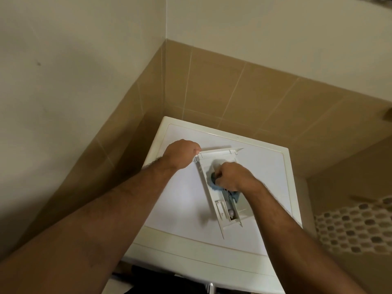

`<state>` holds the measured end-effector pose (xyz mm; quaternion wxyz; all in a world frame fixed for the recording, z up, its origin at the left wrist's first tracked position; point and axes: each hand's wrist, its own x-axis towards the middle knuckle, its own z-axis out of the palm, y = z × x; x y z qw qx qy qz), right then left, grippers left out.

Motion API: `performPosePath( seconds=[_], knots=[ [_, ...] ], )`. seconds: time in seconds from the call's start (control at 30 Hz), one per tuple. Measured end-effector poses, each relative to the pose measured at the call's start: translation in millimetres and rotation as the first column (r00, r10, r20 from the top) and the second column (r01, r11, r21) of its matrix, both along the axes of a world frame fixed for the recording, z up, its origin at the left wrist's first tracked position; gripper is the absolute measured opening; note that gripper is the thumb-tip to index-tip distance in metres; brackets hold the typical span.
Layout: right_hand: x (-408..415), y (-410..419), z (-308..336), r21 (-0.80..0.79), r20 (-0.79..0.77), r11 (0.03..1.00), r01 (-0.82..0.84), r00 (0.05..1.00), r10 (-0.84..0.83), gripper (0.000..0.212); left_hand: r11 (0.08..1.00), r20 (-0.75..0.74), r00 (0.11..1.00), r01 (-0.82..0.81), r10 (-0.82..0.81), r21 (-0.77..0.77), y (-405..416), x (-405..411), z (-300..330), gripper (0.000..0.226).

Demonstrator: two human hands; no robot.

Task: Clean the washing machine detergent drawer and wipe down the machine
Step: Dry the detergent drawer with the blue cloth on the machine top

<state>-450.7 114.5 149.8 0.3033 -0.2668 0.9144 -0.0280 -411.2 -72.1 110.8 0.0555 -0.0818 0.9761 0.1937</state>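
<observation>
The right hand (pixel 230 177) grips a blue cloth (pixel 214 185) bunched inside the detergent drawer (pixel 220 209). The left hand (pixel 180 153) grips the drawer's far end. The drawer lies on top of the white washing machine (pixel 180 209), removed.

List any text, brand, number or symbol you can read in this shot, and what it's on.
None can be read.
Drawer: moulded parts only, no legible marking; the right hand and blue cloth cover part of it.
Machine top: plain white, no lettering in view.
Wall tiles: plain.
</observation>
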Motion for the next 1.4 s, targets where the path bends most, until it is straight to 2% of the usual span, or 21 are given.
performPosePath(
  seconds=[0.07, 0.13, 0.17, 0.23, 0.33, 0.37, 0.4, 0.43, 0.47, 0.5, 0.53, 0.63, 0.67, 0.73, 0.83, 0.93, 1.0, 1.07, 1.17, 1.27, 1.4],
  knots=[
    [-6, 2, 4, -0.16, -0.145, 0.985, 0.066, 0.985, -0.089, 0.017, 0.999, -0.008, 1.0, -0.017, 0.017, 0.031, 1, 0, -1, 0.028],
    [-14, 7, -2, -0.308, -0.264, 0.945, 0.105, 0.946, -0.191, 0.023, 0.998, -0.005, 1.0, -0.028, 0.028, 0.054, 2, 1, -4, 0.029],
    [-17, 11, -9, -0.323, -0.292, 0.942, 0.088, 0.938, -0.187, 0.026, 0.997, -0.007, 0.999, -0.035, 0.035, 0.069, 2, 1, -5, 0.03],
    [-16, 17, -21, -0.324, -0.274, 0.946, 0.007, 0.956, -0.101, 0.028, 0.993, -0.006, 0.999, -0.048, 0.049, 0.108, 1, 1, -8, 0.034],
    [-3, 22, -29, -0.458, -0.182, 0.887, -0.063, 0.983, -0.024, 0.018, 0.991, -0.004, 0.997, -0.07, 0.071, 0.115, 2, 0, -8, 0.034],
    [-1, 22, -27, -0.411, -0.167, 0.91, -0.058, 0.986, -0.013, 0.016, 0.99, -0.007, 0.997, -0.081, 0.082, 0.116, 3, -1, -8, 0.034],
    [-2, 23, -24, -0.286, -0.146, 0.958, -0.032, 0.989, -0.01, 0.017, 0.988, -0.014, 0.996, -0.087, 0.089, 0.124, 3, -2, -9, 0.033],
    [-3, 24, -19, -0.078, -0.085, 0.997, 0.009, 0.996, -0.015, 0.019, 0.986, -0.022, 0.995, -0.091, 0.095, 0.137, 4, -2, -9, 0.033],
    [-6, 25, -14, 0.083, 0.001, 0.996, 0.025, 1.0, -0.025, 0.02, 0.984, -0.024, 0.995, -0.095, 0.1, 0.151, 4, -3, -9, 0.033],
    [-10, 25, -9, 0.139, 0.067, 0.99, 0.033, 0.997, -0.043, 0.02, 0.982, -0.018, 0.994, -0.099, 0.103, 0.161, 4, -3, -8, 0.032],
    [-14, 23, -5, 0.104, 0.077, 0.993, 0.059, 0.995, -0.067, 0.019, 0.98, -0.009, 0.995, -0.101, 0.104, 0.169, 3, -4, -8, 0.032],
    [-18, 15, -2, -0.204, -0.083, 0.972, 0.12, 0.987, -0.14, 0.017, 0.98, 0.006, 0.994, -0.105, 0.105, 0.171, 2, -5, -6, 0.032],
    [-16, 11, -5, -0.29, -0.082, 0.946, 0.147, 0.981, -0.178, 0.017, 0.98, 0.012, 0.995, -0.102, 0.102, 0.168, 2, -5, -5, 0.032],
    [-12, 6, -16, -0.353, 0.001, 0.909, 0.223, 0.971, -0.238, 0.022, 0.98, 0.012, 0.995, -0.1, 0.1, 0.171, 1, -5, -4, 0.032],
    [-2, 3, -26, -0.263, 0.028, 0.931, 0.254, 0.966, -0.255, 0.029, 0.979, 0.009, 0.995, -0.098, 0.098, 0.177, 2, -4, -3, 0.031],
    [3, -2, -23, 0.092, -0.093, 0.993, 0.073, 0.994, -0.064, 0.031, 0.982, 0.018, 0.996, -0.088, 0.087, 0.166, 2, -5, -3, 0.031],
    [2, -2, -19, 0.211, -0.075, 0.978, 0.0, 0.997, 0.016, 0.035, 0.983, 0.023, 0.997, -0.082, 0.08, 0.163, 2, -5, -2, 0.031],
    [-1, -3, -14, 0.277, 0.005, 0.959, -0.052, 0.999, 0.053, 0.038, 0.983, 0.029, 0.997, -0.076, 0.073, 0.167, 1, -5, -1, 0.032],
    [-4, -10, -4, 0.357, 0.12, 0.932, -0.058, 0.993, 0.016, 0.043, 0.982, 0.022, 0.997, -0.083, 0.08, 0.167, 0, -5, -2, 0.032],
    [-4, -13, 1, 0.367, 0.221, 0.93, 0.011, 0.97, -0.098, 0.048, 0.985, 0.021, 0.995, -0.103, 0.101, 0.141, 2, -5, -3, 0.03],
    [1, -3, -4, 0.35, 0.267, 0.935, 0.056, 0.951, -0.157, 0.05, 0.981, -0.008, 0.988, -0.151, 0.153, 0.123, 5, -3, -7, 0.028]
  ],
)
